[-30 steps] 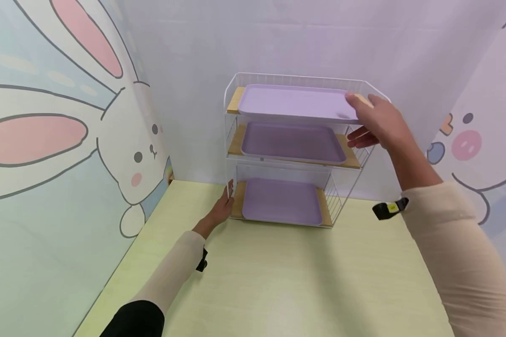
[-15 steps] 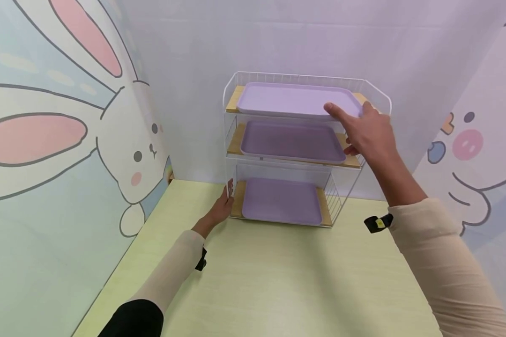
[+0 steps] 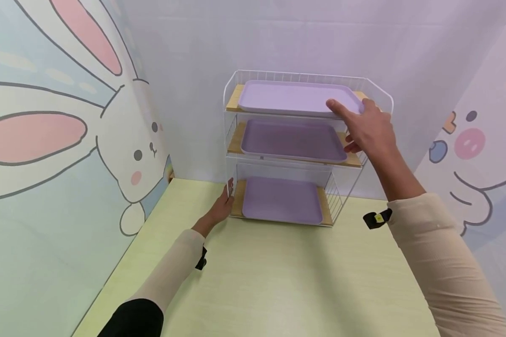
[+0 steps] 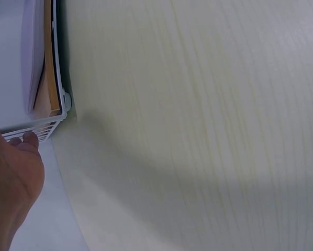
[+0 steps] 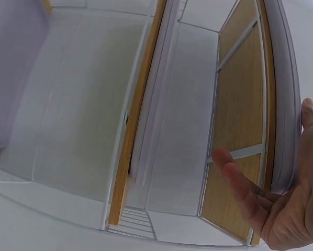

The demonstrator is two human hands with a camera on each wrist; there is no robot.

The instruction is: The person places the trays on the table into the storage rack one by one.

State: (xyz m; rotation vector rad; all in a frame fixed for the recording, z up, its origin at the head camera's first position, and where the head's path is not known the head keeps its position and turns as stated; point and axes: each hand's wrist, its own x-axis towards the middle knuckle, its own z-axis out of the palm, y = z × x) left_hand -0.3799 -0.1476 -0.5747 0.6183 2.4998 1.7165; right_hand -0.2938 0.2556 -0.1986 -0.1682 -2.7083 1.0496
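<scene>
A white wire rack (image 3: 278, 161) with three wooden shelves stands on the table. It bears a purple tray on each level: the top tray (image 3: 295, 96), the middle tray (image 3: 293, 141) and the bottom tray (image 3: 282, 200). My right hand (image 3: 371, 128) is at the top tray's front right corner. In the right wrist view, its thumb (image 5: 307, 107) lies along the tray's rim, while the fingers (image 5: 240, 188) spread loosely below the shelf board. Low on the rack's left side, my left hand (image 3: 221, 206) holds the wire frame; some of its fingers are hidden in the left wrist view.
The pale wood-grain table (image 3: 270, 276) extends toward me from the rack. A cartoon-printed wall (image 3: 67, 224) rises at the left, and a plain lilac backdrop (image 3: 299, 37) hangs close behind the rack. Another printed panel (image 3: 468, 187) stands at the right.
My right hand has come in leftward onto the top tray's corner. The tray's front edge has shifted back slightly onto the shelf. My left hand has stayed on the rack's side.
</scene>
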